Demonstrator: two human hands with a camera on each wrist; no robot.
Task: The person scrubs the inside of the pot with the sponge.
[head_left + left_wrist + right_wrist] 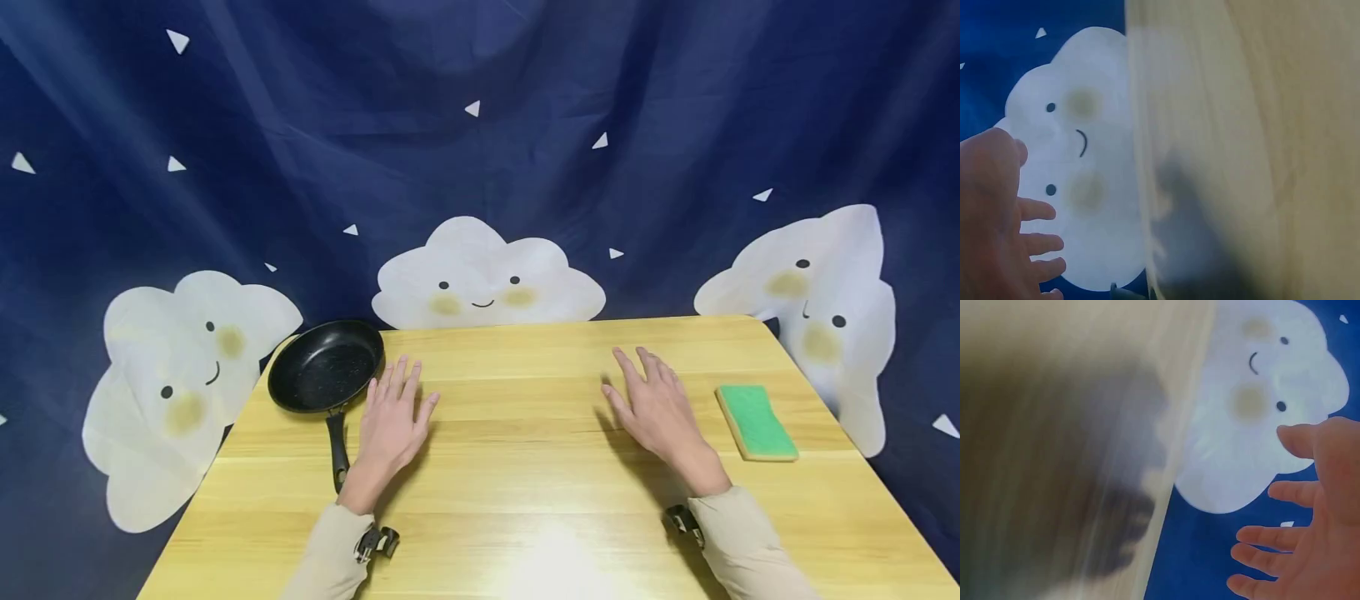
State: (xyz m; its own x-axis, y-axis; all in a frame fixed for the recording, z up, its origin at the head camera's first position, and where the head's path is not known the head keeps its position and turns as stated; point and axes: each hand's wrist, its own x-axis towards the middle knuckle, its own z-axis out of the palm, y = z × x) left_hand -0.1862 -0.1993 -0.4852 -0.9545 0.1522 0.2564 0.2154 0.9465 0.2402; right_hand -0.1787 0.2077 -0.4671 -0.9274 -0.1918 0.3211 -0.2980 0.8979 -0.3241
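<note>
My left hand hovers over the table with its fingers spread, just right of a black frying pan. The pan lies at the back left corner, its handle pointing toward me and partly covered by my wrist. On the other side my right hand is held above the wood, fingers extended and holding nothing. To its right lies a sponge with a green top and a yellowish underside. In the wrist views, the left palm and right palm are bare.
The light wooden table has its far edge against a dark blue curtain printed with white clouds and small triangles. Dark wrist straps sit on both sleeves. Shadows of both hands fall on the tabletop.
</note>
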